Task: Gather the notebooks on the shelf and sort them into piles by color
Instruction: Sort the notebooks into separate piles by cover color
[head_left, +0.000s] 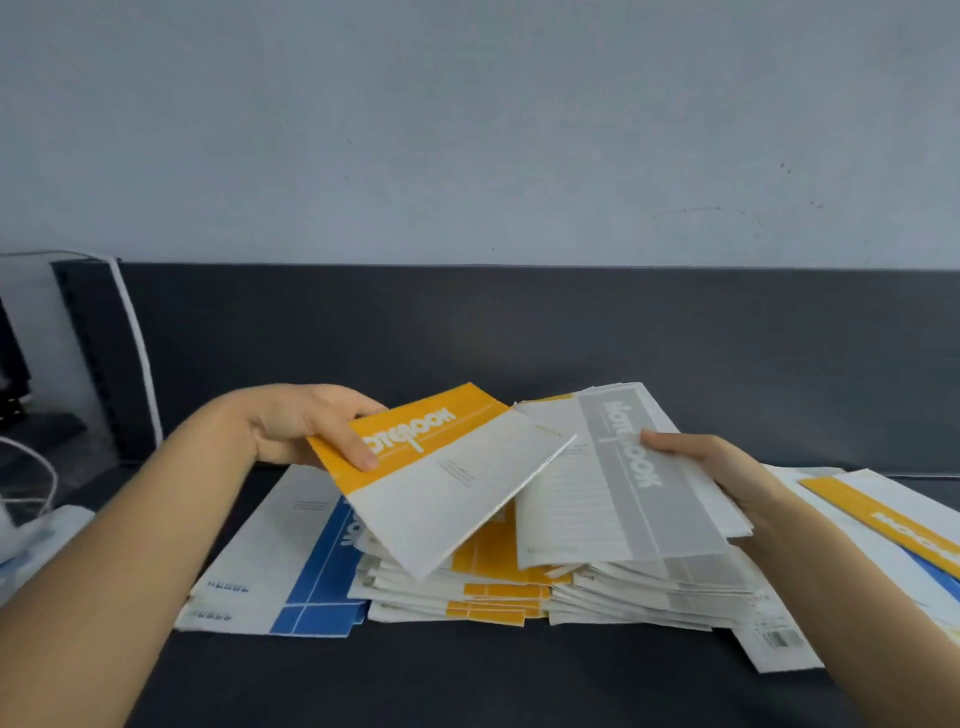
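Observation:
My left hand (306, 428) pinches the orange-and-white notebook (447, 478) by its orange end and holds it tilted above the piles. My right hand (711, 467) grips a fanned bundle of notebooks with the grey-banded notebook (639, 478) on top. Below them on the dark surface (467, 680) lie a blue pile (291, 577) at the left, an orange pile (493, 592) in the middle and a grey pile (649, 597) under the bundle.
At the right edge lie more notebooks, the orange-banded one (883, 519) on top, blue showing beneath. A dark upright panel with a white edge (109, 353) stands at the far left beside white cables (36, 467). A pale wall rises behind.

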